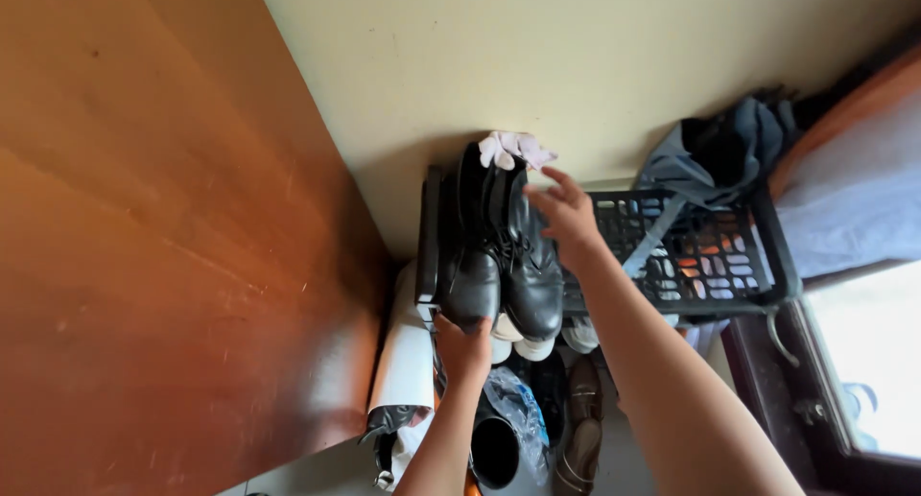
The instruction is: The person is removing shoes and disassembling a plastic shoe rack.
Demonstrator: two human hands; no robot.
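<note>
Left hand: we are pressing our left hand (pixel 462 347) up under the toes of the black boots (pixel 504 256), fingers curled around the front of the left boot and gripping it.
Right hand: we are reaching our right hand (pixel 566 218) to the side of the right boot near the laces, fingers spread and only lightly touching, not closed on anything.
Boots: the pair is standing side by side on a black shelf rack (pixel 431 247) against the cream wall (pixel 537 55), toes pointing toward us, with white and pink socks (pixel 513 149) stuffed into the tops.
Around them: a black plastic crate (pixel 710 251) is sitting just beside the boots on the right, with dark clothes (pixel 729 146) draped over its far edge; more shoes (pixel 576 419) are lying below, and a wooden panel (pixel 163 237) is filling the left side.
Doing it well: we are judging that the boots are best kept together, so we should be steadying both sides evenly and keeping them upright, so the socks are not spilling and the heels are not catching on the crate.
</note>
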